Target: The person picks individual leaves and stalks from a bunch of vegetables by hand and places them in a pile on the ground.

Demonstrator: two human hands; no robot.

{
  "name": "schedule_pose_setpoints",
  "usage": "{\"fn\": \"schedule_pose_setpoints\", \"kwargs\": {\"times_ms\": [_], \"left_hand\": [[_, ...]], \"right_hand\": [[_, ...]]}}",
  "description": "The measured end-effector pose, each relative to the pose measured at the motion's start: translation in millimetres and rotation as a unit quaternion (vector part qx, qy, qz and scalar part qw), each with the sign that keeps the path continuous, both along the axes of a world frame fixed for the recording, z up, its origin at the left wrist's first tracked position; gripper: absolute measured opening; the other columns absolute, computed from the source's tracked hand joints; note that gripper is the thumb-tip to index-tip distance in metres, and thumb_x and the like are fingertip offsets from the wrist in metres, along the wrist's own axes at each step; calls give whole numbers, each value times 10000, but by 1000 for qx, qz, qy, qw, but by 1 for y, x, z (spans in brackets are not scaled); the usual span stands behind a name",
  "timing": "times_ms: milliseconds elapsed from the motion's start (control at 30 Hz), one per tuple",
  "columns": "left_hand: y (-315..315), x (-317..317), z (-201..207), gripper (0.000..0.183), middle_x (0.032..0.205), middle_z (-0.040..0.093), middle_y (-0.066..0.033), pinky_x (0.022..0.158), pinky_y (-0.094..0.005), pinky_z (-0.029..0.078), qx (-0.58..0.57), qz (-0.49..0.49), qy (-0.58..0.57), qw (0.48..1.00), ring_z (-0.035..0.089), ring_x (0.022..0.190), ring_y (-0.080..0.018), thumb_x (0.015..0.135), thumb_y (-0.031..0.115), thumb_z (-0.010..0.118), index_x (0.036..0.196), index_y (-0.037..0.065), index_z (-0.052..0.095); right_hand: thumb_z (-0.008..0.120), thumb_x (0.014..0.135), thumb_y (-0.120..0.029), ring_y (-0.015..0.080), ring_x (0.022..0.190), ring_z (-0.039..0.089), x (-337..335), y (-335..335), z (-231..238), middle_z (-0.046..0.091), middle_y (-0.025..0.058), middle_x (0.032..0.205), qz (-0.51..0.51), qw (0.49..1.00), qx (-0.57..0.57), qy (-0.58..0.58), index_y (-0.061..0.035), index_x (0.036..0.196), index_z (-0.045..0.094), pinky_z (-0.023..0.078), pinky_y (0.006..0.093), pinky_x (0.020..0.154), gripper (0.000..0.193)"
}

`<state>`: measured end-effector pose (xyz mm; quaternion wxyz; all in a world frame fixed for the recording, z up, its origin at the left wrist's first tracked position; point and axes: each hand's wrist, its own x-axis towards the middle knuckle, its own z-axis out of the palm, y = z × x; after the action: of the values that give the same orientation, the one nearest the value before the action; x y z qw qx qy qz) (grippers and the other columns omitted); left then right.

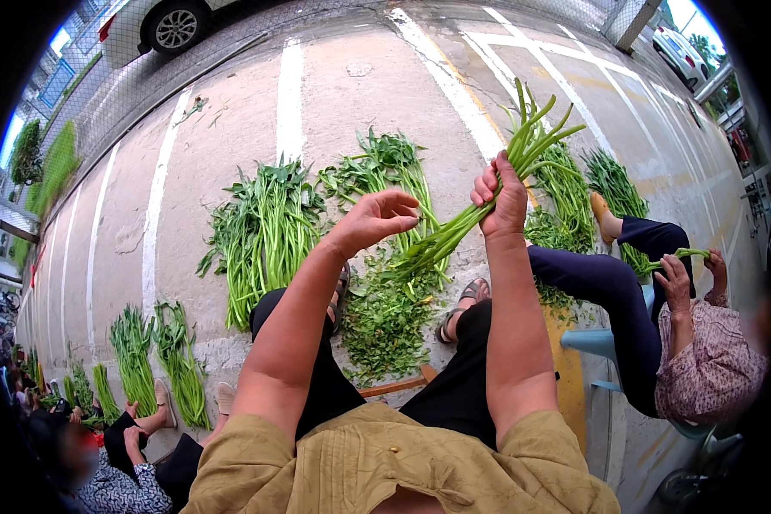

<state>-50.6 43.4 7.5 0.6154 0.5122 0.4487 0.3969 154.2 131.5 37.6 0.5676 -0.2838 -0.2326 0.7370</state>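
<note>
Right of centre in the frame, the person's bare right hand (504,199) is clamped around a bunch of long, slender green leafy stalks (454,233), slanting from the middle up toward the upper right. The bare left hand (370,223), near the centre, is just beside the bunch, fingers bent, thumb and fingertips slightly apart. Below, between the sandalled feet, lies a loose pile of torn green leaves (385,334). A broad heap of leafy green stalks (270,231) lies left of centre on grey pavement with white painted stripes (289,94). At right, a seated co-worker in a patterned blouse (711,360) holds a green stalk (692,253).
</note>
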Motion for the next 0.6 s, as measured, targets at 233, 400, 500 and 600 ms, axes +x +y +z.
{"fn": "schedule_pose_setpoints", "kwargs": {"times_ms": [233,400,500,600], "left_hand": [[-4,22,-9,191,924,632,-35,753,-241,461,35,27,60,997,579,839,-93,838,121,614,1001,23,606],[-8,28,-7,185,882,624,-16,705,-234,456,40,33,85,995,558,779,-72,827,119,628,988,30,609],[-9,29,-9,273,934,611,-35,747,-258,453,55,-32,88,994,559,843,-102,785,117,664,1033,31,589],[-14,29,-7,424,1027,583,-62,821,-298,438,100,-79,138,982,544,949,-148,715,115,709,1103,38,556]], "right_hand": [[583,868,-297,80,383,337,13,5,-5,360,-23,516,55,997,30,51,-104,767,479,293,227,348,241],[569,875,-312,78,386,336,18,6,-6,359,-22,519,70,994,54,62,-104,768,483,299,225,351,249],[559,881,-309,77,393,337,22,6,-6,359,-20,526,95,989,77,88,-101,771,487,302,224,354,247],[550,887,-303,76,400,335,22,5,-4,357,-18,533,113,984,93,103,-97,772,489,304,221,359,244]]}}
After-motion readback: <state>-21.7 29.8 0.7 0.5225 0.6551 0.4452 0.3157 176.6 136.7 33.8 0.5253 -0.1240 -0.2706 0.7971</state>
